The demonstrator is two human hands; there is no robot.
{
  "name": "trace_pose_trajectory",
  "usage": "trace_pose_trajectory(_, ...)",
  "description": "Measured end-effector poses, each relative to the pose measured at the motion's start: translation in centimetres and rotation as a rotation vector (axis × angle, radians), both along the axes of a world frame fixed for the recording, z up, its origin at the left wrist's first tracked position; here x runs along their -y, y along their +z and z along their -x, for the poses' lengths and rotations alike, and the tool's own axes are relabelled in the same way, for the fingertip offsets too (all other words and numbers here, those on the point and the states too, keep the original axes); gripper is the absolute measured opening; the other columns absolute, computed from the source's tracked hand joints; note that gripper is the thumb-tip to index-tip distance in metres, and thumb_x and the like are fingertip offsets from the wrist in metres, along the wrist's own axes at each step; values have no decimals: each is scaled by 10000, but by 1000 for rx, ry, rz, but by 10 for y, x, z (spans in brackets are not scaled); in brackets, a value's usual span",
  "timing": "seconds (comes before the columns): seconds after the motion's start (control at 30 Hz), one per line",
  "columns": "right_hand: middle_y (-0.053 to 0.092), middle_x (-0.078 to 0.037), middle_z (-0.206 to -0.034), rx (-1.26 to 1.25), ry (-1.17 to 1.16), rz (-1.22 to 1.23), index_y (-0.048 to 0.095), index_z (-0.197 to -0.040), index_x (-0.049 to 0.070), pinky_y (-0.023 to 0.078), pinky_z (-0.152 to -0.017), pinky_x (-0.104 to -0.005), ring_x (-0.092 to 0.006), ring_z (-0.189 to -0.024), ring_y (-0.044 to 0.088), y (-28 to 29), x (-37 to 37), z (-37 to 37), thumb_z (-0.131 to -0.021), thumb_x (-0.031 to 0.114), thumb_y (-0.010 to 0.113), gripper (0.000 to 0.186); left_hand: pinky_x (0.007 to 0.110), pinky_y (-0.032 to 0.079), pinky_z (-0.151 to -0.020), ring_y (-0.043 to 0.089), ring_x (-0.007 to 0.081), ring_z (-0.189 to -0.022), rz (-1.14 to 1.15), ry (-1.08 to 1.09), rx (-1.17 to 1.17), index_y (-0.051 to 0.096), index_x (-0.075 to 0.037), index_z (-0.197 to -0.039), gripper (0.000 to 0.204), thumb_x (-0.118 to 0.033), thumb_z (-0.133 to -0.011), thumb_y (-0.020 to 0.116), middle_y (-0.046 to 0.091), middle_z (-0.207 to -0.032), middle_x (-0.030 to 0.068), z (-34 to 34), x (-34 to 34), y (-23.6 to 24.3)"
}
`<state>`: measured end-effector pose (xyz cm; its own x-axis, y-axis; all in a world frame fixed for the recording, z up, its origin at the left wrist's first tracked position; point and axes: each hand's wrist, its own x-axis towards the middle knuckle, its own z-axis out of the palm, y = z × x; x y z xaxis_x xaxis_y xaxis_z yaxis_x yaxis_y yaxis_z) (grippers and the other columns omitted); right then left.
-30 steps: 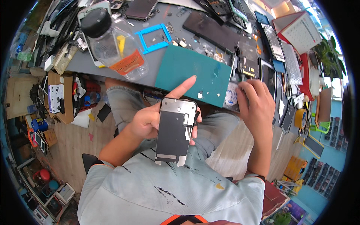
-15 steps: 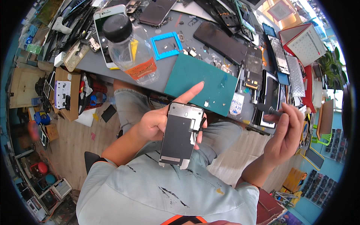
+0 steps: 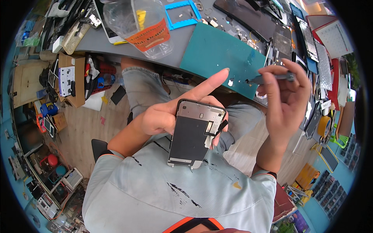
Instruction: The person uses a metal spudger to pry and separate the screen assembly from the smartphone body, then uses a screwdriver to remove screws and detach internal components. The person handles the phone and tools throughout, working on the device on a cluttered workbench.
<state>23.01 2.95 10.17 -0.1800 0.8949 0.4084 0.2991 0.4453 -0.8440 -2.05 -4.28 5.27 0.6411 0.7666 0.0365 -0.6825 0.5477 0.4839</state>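
Holding phone screen (image 3: 190, 138): left hand (image 3: 160, 116). Clear bottle (image 3: 149, 37) (yellow piece (image 3: 141, 19) showing).

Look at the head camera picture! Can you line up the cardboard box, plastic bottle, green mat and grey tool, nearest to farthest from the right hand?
1. Grey tool: held in the right hand.
2. Green mat: just left of that hand, on the desk.
3. Plastic bottle: left of the mat.
4. Cardboard box: far left of the picture.
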Motion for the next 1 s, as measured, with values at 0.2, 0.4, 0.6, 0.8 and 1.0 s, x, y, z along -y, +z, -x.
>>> trace_pose_trajectory(0.2,677,-289,-1080,-379,120,120,454,-1483,-91,589,-598,-296,-225,-686,684,23,18,-4,-1079,7,514,420,572,610,-918,718,463,-1073,-10,-65,219,-103,-246,-1781,1292,-83,-722,620,581,-1377,331,-10,1,-12)
trace_pose_trajectory(0.4,669,-273,-1045,-427,115,286,458,-1448,-115,563,-555,-293,-202,-609,647,21,27,0,-1068,29,534,413,582,599,-927,712,475,-1087,25,-113,318,-123,-264,-1778,1329,-71,-683,604,571,-1410,326,-13,-1,-15)
trace_pose_trajectory(0.6,672,-277,-1041,-470,133,345,462,-1427,-117,567,-541,-307,-202,-597,647,17,27,1,-1074,34,537,391,674,600,-955,686,527,-1144,-6,-108,405,-151,-309,-1764,1218,-27,-836,587,504,-1442,377,-13,-2,-24)
trace_pose_trajectory(0.8,673,-290,-1050,-465,157,364,449,-1438,-112,576,-550,-316,-207,-611,660,14,28,2,-1078,36,544,401,678,595,-972,676,537,-1167,-27,-117,439,-157,-307,-1762,1209,-23,-847,580,489,-1469,370,-14,-1,-28)
trace_pose_trajectory(1.0,672,-283,-1045,-465,153,386,449,-1441,-105,581,-557,-313,-205,-627,665,16,30,4,-1079,34,546,400,682,589,-981,668,538,-1181,-34,-122,465,-158,-307,-1763,1209,-30,-850,586,477,-1504,354,-14,-1,-28)
